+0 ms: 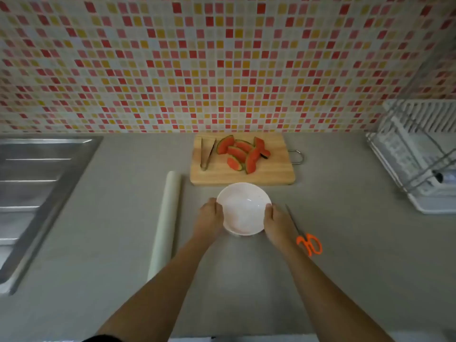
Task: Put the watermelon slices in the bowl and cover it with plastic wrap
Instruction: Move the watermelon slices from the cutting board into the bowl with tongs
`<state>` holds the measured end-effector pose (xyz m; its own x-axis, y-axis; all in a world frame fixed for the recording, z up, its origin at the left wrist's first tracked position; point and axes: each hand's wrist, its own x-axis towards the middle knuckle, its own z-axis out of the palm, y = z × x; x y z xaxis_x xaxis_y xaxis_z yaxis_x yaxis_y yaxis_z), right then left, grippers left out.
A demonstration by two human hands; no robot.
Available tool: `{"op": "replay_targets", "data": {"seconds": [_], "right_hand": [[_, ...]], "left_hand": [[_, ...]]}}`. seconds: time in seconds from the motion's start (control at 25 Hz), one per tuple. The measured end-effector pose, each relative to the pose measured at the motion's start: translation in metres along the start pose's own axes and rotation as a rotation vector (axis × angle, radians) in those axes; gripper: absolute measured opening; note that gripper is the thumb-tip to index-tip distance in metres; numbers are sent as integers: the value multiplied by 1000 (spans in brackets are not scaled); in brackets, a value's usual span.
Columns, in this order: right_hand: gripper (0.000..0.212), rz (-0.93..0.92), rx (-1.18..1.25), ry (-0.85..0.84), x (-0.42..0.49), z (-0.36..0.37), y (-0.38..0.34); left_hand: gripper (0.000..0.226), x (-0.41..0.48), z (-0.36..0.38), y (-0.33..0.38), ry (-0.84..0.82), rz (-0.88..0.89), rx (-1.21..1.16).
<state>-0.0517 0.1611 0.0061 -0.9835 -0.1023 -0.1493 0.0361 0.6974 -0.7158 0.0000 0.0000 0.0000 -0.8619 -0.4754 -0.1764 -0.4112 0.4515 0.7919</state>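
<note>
1. Countertop (111,218): grey and flat, it carries everything you need within arm's reach, with the sink (29,183) to your left and a dish rack (419,156) to your right.
2. Cutting board (271,174): it sits against the tiled wall, just behind the bowl, so the transfer will likely be short.
3. Roll of plastic wrap (166,223): it lies lengthwise left of the bowl, apart from it, ready for the covering step.
4. Bowl (243,208): white, upright and empty, it sits just in front of the board.
5. Your left hand (208,215) and right hand (276,223): each cups one side of the bowl. The thumbs lie by the rim and the fingers curl round the wall, their tips hidden. You seem to be positioning or steadying it.
6. Watermelon slices (243,153): all are piled on the board and none is in the bowl.
7. Tongs (206,154): they rest on the board's left part, beside the slices, probably for lifting them.
8. Scissors (308,240): orange-handled, they lie just right of your right hand, probably for cutting the wrap.
</note>
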Motion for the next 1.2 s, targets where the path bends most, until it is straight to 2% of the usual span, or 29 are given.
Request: {"op": "replay_targets", "data": {"seconds": [0.12, 0.36, 0.48, 0.6, 0.76, 0.84, 0.88, 1.0, 1.08, 1.2], "right_hand": [[42, 11, 11, 53, 17, 4, -5], [38, 45, 77, 58, 40, 10, 0], [35, 20, 77, 108, 41, 13, 5], [34, 1, 83, 138, 44, 17, 9], [33, -2, 94, 130, 45, 18, 11], [32, 7, 86, 116, 47, 19, 12], [31, 8, 92, 109, 47, 19, 12], [27, 11, 127, 108, 47, 18, 10], [25, 16, 130, 109, 46, 17, 10], [28, 27, 130, 98, 47, 16, 10]], "left_hand": [[31, 19, -1, 4, 25, -17, -24], [33, 43, 4, 10, -10, -49, -3], [39, 70, -8, 15, 155, -65, -30], [38, 131, -24, 18, 234, -63, 220], [54, 185, -23, 26, 108, -136, 483], [50, 195, -19, 27, 83, -161, 571], [44, 197, -20, 27, 93, -185, 552], [37, 202, -36, 31, 106, -258, 286], [34, 207, -59, 33, 21, -248, 171], [23, 215, -96, 32, -105, -292, 128]]}}
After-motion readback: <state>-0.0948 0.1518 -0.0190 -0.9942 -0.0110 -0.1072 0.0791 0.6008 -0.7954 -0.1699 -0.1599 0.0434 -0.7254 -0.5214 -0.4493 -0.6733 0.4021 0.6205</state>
